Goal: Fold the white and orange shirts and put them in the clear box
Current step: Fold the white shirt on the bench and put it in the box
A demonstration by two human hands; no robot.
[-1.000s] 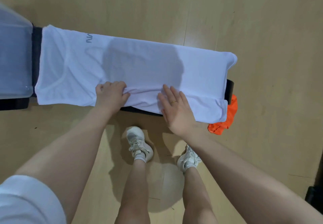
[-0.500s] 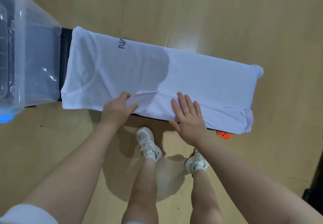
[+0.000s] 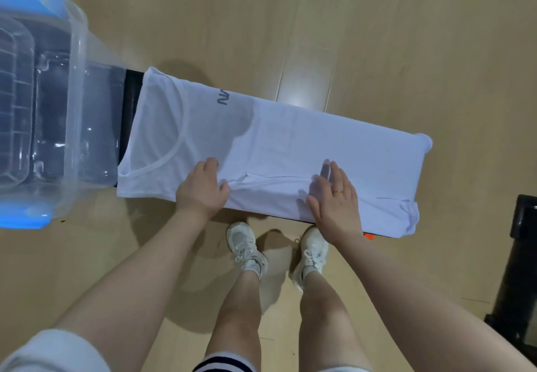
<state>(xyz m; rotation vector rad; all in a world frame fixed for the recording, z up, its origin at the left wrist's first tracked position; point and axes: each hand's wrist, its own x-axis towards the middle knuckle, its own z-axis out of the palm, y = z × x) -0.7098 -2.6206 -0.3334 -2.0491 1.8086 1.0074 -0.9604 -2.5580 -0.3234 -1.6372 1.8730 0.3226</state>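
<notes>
The white shirt [image 3: 290, 139] lies spread lengthwise over a narrow black bench [image 3: 130, 104], neck end to the left. My left hand [image 3: 202, 190] rests on its near edge, fingers curled round a fold of the cloth. To its right, my right hand [image 3: 334, 197] lies flat on the shirt with straight fingers. Only a small corner of the orange shirt [image 3: 368, 236] shows below the bench's near right edge. The clear box [image 3: 72, 104] with blue handles stands at the bench's left end.
My two feet in white shoes [image 3: 247, 245] stand on the wooden floor just in front of the bench. A black object [image 3: 520, 255] stands at the right edge of the view.
The view has shifted left, bringing the clear box further in. My right hand slid right along the shirt's near edge. Much less of the orange shirt shows now.
</notes>
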